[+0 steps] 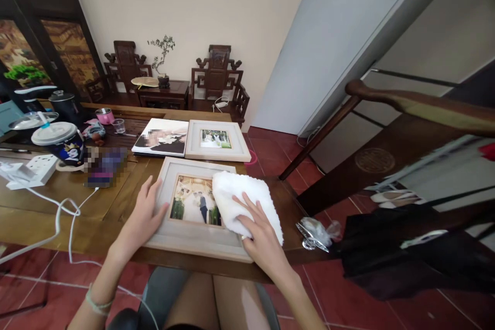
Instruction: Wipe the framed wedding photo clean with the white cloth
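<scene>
A light wooden picture frame (235, 247) lies face up in front of me, with a photo (195, 203) of a couple in its middle. My left hand (145, 214) rests on the frame's left edge, thumb and fingers apart. On the right side of the frame lies a fluffy white cloth (243, 191), covering its right part and reaching past its edge. My right hand (255, 224) is on the cloth, its fingers bent and pressing into it; their undersides are hidden.
Behind lie a second picture frame (242, 139) and a photo book (180, 125). To the left are a lidded cup (58, 136), a blurred phone (106, 167), a power strip (40, 167) and white cables (58, 216). A crumpled plastic bag (319, 232) and a wooden chair (340, 165) stand right.
</scene>
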A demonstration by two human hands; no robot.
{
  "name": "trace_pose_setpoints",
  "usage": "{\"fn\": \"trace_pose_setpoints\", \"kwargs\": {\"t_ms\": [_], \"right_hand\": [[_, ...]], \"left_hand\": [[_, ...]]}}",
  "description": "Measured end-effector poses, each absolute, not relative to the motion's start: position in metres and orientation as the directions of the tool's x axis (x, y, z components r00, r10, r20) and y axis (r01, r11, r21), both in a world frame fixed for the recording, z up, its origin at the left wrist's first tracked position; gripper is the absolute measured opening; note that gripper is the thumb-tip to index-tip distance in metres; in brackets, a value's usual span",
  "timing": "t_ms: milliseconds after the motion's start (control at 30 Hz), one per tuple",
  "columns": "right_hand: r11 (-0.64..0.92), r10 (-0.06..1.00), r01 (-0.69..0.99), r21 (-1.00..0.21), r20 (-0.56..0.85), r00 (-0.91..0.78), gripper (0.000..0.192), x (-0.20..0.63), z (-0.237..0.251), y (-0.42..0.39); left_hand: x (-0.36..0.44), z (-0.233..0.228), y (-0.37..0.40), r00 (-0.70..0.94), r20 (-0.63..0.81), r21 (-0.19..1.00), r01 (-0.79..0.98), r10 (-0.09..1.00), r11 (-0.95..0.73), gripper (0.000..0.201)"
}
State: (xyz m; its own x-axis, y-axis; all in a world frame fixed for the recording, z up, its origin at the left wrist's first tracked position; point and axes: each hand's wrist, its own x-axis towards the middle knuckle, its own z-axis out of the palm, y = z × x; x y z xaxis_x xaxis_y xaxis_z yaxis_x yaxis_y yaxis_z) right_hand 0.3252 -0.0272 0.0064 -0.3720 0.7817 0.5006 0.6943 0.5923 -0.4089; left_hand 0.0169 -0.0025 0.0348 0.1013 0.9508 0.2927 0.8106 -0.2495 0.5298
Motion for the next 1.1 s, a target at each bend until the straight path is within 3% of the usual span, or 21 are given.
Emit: {"fn": "trace_pose_setpoints", "kwargs": {"t_ms": [167, 367, 533, 600, 800, 900, 1000, 1100], "right_hand": [[0.528, 0.810, 0.759, -0.382, 0.494, -0.316, 0.047, 0.324, 0.003, -0.033], [0.411, 0.846, 0.858, -0.308, 0.479, -0.233, 0.054, 0.325, 0.025, -0.007], [0.502, 0.818, 0.865, -0.020, 0.335, -0.467, 0.073, 0.307, 0.044, 0.044], [0.529, 0.814, 0.848, 0.027, 0.266, -0.517, 0.078, 0.298, 0.044, 0.049], [0.579, 0.804, 0.815, 0.037, 0.140, -0.578, 0.077, 0.296, 0.050, -0.017], [0.666, 0.746, 0.745, -0.037, 0.056, -0.664, 0.077, 0.302, 0.059, -0.065], [0.702, 0.711, 0.702, -0.115, 0.058, -0.701, 0.079, 0.302, 0.063, -0.086], [0.649, 0.760, 0.744, -0.162, 0.084, -0.644, 0.086, 0.298, 0.058, -0.066]], "left_hand": [[0.021, 0.025, -0.006, 0.311, 0.294, 0.473, 0.774, 0.904, -0.420, 0.041], [0.017, 0.019, -0.015, 0.327, 0.296, 0.497, 0.750, 0.897, -0.437, 0.039], [0.016, 0.015, -0.013, 0.325, 0.308, 0.504, 0.741, 0.894, -0.443, 0.040], [0.015, 0.013, -0.012, 0.318, 0.320, 0.516, 0.731, 0.892, -0.446, 0.041], [0.013, 0.012, -0.012, 0.303, 0.347, 0.540, 0.710, 0.888, -0.453, 0.046], [0.014, 0.012, -0.011, 0.292, 0.342, 0.527, 0.727, 0.893, -0.440, 0.045], [0.015, 0.011, -0.009, 0.283, 0.344, 0.507, 0.747, 0.895, -0.431, 0.043], [0.014, 0.011, -0.008, 0.306, 0.340, 0.498, 0.744, 0.889, -0.446, 0.043]]}}
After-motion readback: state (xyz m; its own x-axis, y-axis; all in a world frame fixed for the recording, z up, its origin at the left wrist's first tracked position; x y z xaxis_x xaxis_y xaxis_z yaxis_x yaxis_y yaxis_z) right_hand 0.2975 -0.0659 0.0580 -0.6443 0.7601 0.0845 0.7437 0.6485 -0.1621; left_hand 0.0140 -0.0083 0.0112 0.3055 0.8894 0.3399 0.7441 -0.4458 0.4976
